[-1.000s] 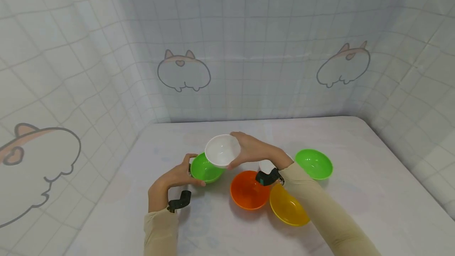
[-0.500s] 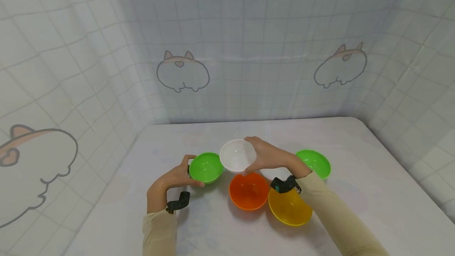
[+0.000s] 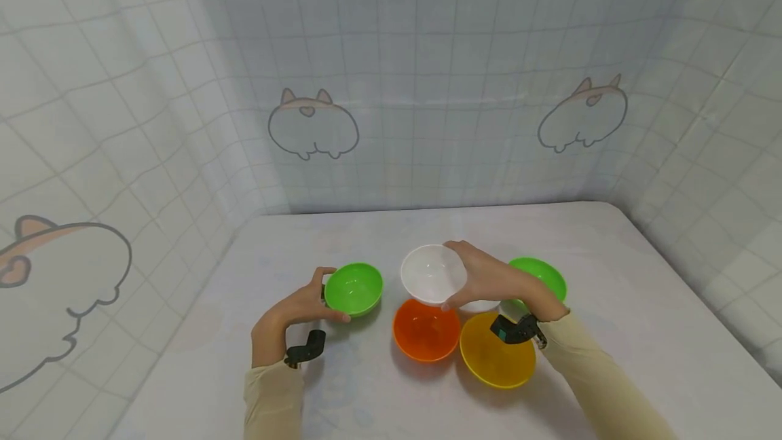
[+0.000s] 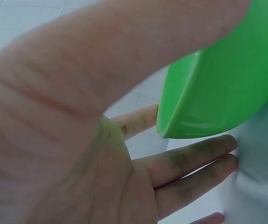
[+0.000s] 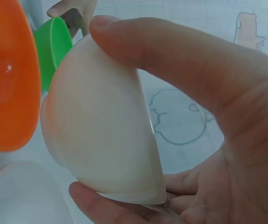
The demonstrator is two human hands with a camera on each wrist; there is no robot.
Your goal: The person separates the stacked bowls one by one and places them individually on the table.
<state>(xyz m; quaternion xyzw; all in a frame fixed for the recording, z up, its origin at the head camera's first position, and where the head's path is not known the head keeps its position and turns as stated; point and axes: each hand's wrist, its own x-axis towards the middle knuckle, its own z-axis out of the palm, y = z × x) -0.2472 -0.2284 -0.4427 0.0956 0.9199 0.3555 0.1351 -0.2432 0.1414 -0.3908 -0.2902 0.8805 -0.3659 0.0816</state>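
My right hand (image 3: 491, 277) grips a white bowl (image 3: 430, 276) by its rim, thumb on the near side and fingers on the far side. The bowl is held above the table, behind the orange bowl (image 3: 425, 333). In the right wrist view its outer wall (image 5: 101, 116) faces the camera. On the left, my left hand (image 3: 305, 303) holds a green bowl (image 3: 354, 289) between thumb and index finger. The left wrist view shows the other fingers (image 4: 189, 163) stretched out below that bowl, which rests on or close to the table.
A yellow bowl (image 3: 497, 355) stands right of the orange one. Another white bowl (image 3: 479, 306) is mostly hidden beneath my right hand. Farther right is a second green bowl (image 3: 540, 271), partly covered by the hand. Patterned cloth (image 3: 391, 107) hangs around the white-covered table (image 3: 342, 392).
My right hand has carried the white bowl rightward and a little nearer, away from above the left green bowl. The left hand stays on its green bowl, almost unmoved.
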